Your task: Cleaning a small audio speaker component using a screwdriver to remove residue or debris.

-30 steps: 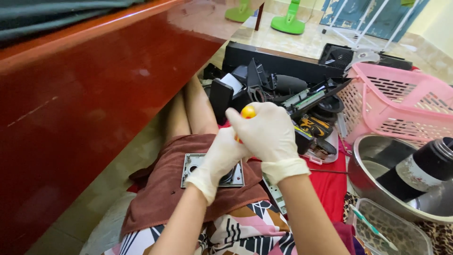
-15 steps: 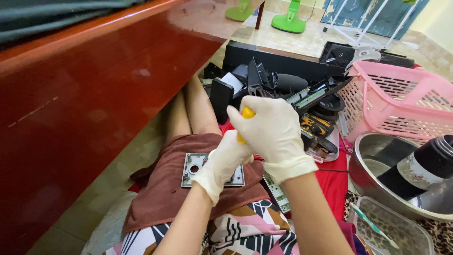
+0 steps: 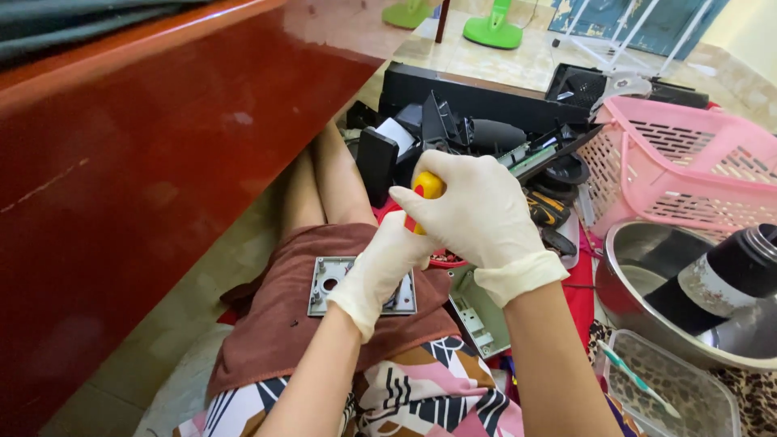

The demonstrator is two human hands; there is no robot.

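A person seated on the floor works over a grey switch plate (image 3: 324, 285) lying on a brown cloth (image 3: 275, 324) across the lap. The right hand (image 3: 477, 214), in a pale rubber glove, is closed tight around the yellow handle of a screwdriver (image 3: 426, 188), which stands upright with its shaft hidden behind the hands. The left hand (image 3: 384, 267), also gloved, sits just below the right; its fingers curl down at the plate's right half, though whether they grip the plate or the shaft cannot be told. A second grey plate (image 3: 477, 311) lies just right of the left hand, beneath the right wrist. Beyond the hands is a heap of black plastic parts (image 3: 453, 129). To the right of the right hand stand a pink basket (image 3: 688, 170) and a steel bowl (image 3: 647, 267) holding a black bottle (image 3: 720, 279). A dark red cabinet side (image 3: 137, 178) rises on the left.
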